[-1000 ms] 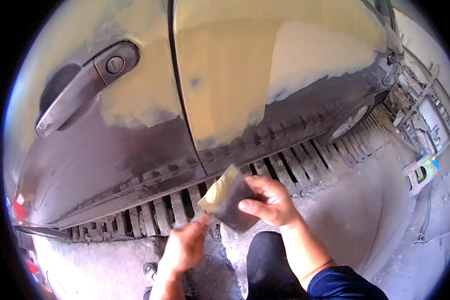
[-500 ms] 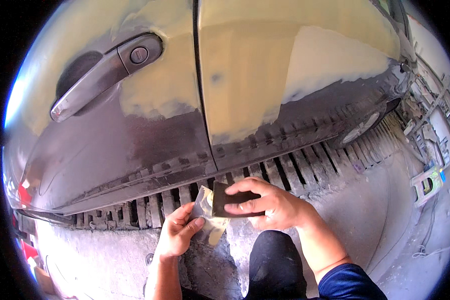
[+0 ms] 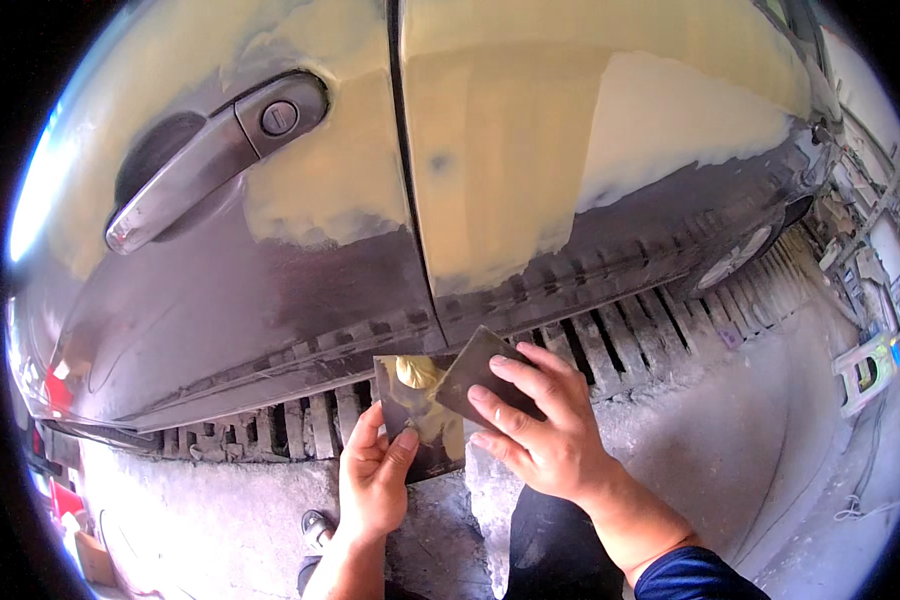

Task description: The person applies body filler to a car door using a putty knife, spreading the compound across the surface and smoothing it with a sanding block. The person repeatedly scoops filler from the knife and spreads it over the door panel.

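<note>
My left hand [image 3: 372,480] is closed on a dark, flat putty plate [image 3: 396,402], its thumb on top. A soft yellow dollop of body filler [image 3: 416,372] lies near the plate's far edge, with thinner smears below it. My right hand [image 3: 550,430] grips a dark rectangular putty spreader [image 3: 484,368], fingers spread across its face. The spreader's left corner overlaps the plate beside the filler; whether it touches is hard to tell. Both are held low in front of a car body panel [image 3: 500,140] coated in yellow filler over dull, dark paint.
A door handle [image 3: 190,175] with a round lock juts from the panel on the left. Below the car, a slatted floor grate [image 3: 610,345] runs along the concrete [image 3: 690,430]. A wheel [image 3: 740,255] and a pale container [image 3: 866,374] are at the right; my knee [image 3: 560,550] is below.
The spreader has tilted and lifted off the filler toward the upper right. The plate has turned flatter, showing more of its face. The filler now sits gathered in a dollop.
</note>
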Available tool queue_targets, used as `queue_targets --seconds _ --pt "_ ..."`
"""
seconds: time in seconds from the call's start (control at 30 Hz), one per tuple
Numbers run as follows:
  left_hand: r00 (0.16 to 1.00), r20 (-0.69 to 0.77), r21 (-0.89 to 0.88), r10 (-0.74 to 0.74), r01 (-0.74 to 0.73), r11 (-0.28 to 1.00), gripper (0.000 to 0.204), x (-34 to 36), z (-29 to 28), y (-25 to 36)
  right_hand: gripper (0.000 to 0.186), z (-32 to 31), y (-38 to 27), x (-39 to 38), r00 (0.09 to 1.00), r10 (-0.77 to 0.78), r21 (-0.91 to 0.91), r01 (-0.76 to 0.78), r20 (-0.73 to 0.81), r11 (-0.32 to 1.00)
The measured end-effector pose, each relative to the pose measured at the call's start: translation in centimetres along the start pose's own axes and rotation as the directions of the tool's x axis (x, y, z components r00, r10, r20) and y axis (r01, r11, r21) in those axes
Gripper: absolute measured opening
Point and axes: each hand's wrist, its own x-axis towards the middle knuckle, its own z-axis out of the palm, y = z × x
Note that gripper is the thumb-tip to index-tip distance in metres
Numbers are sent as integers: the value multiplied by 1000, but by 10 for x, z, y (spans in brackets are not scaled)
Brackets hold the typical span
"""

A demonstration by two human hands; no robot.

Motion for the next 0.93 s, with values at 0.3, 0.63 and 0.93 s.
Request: queue_targets --seconds 0.3,0.63,0.93 --pt "738 55 674 672 -524 520 28 -7 -12 -9 38 0 41 -18 989 126 7 -127 79 992" --pt "921 -168 220 352 -313 924 38 4 -8 3 48 -108 94 114 896 -51 -541 -219 -440 812" --pt "920 -164 248 357 -312 917 41 5 -7 4 49 -90 85 138 886 -83 -573 -220 -455 790"
